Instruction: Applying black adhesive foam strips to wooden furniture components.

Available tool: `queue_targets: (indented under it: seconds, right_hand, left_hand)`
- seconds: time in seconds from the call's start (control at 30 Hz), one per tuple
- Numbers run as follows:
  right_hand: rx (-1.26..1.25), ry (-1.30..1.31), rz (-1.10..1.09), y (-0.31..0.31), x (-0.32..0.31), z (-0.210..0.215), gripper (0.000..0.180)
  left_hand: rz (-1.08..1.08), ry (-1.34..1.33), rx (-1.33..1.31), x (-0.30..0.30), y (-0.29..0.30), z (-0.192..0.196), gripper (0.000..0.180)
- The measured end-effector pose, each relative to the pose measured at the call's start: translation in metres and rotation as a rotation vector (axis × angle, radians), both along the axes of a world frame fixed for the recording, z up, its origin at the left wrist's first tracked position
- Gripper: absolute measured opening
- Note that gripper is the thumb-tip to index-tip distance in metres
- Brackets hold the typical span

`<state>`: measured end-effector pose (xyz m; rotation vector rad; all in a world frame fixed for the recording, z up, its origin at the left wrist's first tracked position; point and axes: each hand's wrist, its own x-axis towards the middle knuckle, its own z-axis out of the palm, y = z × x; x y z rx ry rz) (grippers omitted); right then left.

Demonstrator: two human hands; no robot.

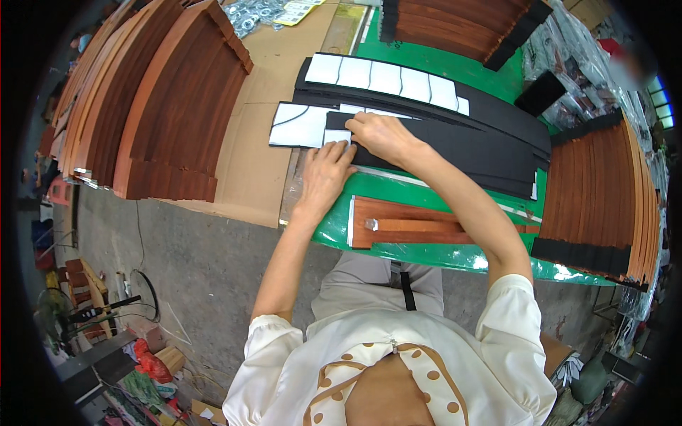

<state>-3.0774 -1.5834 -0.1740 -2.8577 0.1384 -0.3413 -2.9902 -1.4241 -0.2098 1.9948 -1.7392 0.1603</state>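
Several long black strips (455,145), foam-like and some with white faces, lie stacked on the green table. My right hand (383,135) is closed in a pinch at the left end of the top black strip, where a small white patch (337,136) shows. What exactly sits between its fingertips is hidden. My left hand (328,172) rests just below with fingers stretched, their tips touching the edge by the white patch. A white-faced strip (291,122) sticks out to the left under the pile. Behind it lies another white-faced strip (383,79) with dark curved lines across it.
Brown wood-grain panels (373,221) lie along the table's near edge. Tall stacks of similar panels stand at left (181,106), right (593,192) and far side (455,25). Cardboard (259,135) covers the table's left part. Clear bags of metal parts (250,18) sit at the back.
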Motion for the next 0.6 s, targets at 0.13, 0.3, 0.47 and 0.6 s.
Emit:
queue_targets:
  seconds: [0.13,0.3,0.47,0.6]
  right_hand:
    - [-0.273,-0.007,0.033,-0.001,0.031,-0.022,0.013]
    - [-0.342,0.047,0.09,0.002,0.043,-0.03,0.013]
    - [0.043,0.041,-0.204,-0.024,0.05,-0.023,0.014]
    - [0.564,-0.01,-0.345,-0.017,0.015,0.023,0.018]
  left_hand:
    - [0.021,-0.01,-0.035,0.001,-0.001,-0.004,0.042]
    - [0.021,0.033,-0.03,0.005,0.003,-0.007,0.041]
    - [0.039,0.044,-0.079,0.0,0.0,-0.009,0.04]
    - [0.018,0.094,-0.072,0.009,0.007,-0.003,0.032]
